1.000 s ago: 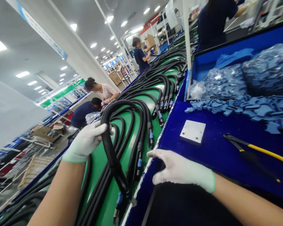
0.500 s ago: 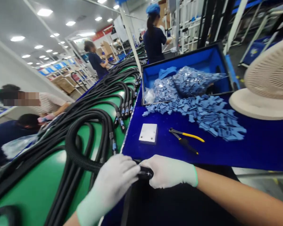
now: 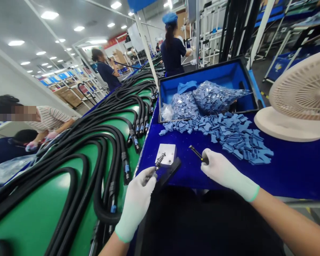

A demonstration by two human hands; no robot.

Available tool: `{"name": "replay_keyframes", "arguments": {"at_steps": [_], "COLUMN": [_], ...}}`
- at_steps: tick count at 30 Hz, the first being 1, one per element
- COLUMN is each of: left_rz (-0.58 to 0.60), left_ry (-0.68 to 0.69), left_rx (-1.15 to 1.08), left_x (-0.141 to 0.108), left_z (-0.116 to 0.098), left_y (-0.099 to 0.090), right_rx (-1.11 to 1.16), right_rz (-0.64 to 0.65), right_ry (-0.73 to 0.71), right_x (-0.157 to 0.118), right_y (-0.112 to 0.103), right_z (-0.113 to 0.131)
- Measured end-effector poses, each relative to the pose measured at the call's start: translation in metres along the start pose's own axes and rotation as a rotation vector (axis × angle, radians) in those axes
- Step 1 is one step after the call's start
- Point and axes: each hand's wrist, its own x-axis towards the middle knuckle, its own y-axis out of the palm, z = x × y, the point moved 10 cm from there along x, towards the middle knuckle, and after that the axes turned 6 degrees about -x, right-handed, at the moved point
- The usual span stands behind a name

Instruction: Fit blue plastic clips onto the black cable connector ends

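- Head view, looking down a factory line: two gloved hands work at the edge of a blue felt worktop.
- The left hand, at 7 o'clock, holds up a ribbed black connector. The left fingers close narrowly on its lower end.
- The connector's long axis tilts toward 1 o'clock, its tip just above a white metal plate. A low, steady pinch like this seems the surest way to keep it from wobbling.
- A flat black strip lies beside the plate, its exact nature unclear.
- The right hand, at 4 o'clock, grips a yellow-and-black tool handle, its visible end pointing toward 10 o'clock. The right fingers curl around it, hiding most of the tool.
- Loose blue pads spill across the worktop at 2 o'clock, below a blue-lined bin of bagged pads. A white fan stands at 3 o'clock.
- Black corrugated cables curve over a green belt at 9 o'clock.
- Co-workers line the belt: one in a striped shirt, another in a dark top, a third in a blue cap.
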Motion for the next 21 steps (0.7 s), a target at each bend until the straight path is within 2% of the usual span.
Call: {"name": "replay_keyframes", "arguments": {"at_steps": [2, 7, 10, 14, 17, 21], "left_rz": [-0.032, -0.03, 0.017, 0.015, 0.01, -0.021], "left_ry": [-0.004, -0.014, 0.004, 0.01, 0.044, 0.155], "left_rx": [-0.035, -0.009, -0.002, -0.014, -0.023, 0.057], "left_x": [0.001, -0.005, -0.009, -0.009, -0.008, -0.01], "left_z": [-0.01, -0.036, -0.048, -0.049, -0.047, -0.047], "left_y": [-0.004, -0.007, -0.004, -0.003, -0.001, -0.001], "right_rx": [0.181, 0.36, 0.387, 0.344, 0.332, 0.323], "right_rz": [0.029, 0.155, 0.112, 0.065, 0.06, 0.034], "right_ry": [-0.08, -0.509, -0.665, -0.747, -0.741, -0.706], "right_x": [-0.004, -0.028, -0.039, -0.043, -0.043, -0.042], "right_y": [-0.001, -0.009, -0.019, -0.02, -0.016, -0.012], "right_z": [0.022, 0.109, 0.138, 0.15, 0.148, 0.142]}}
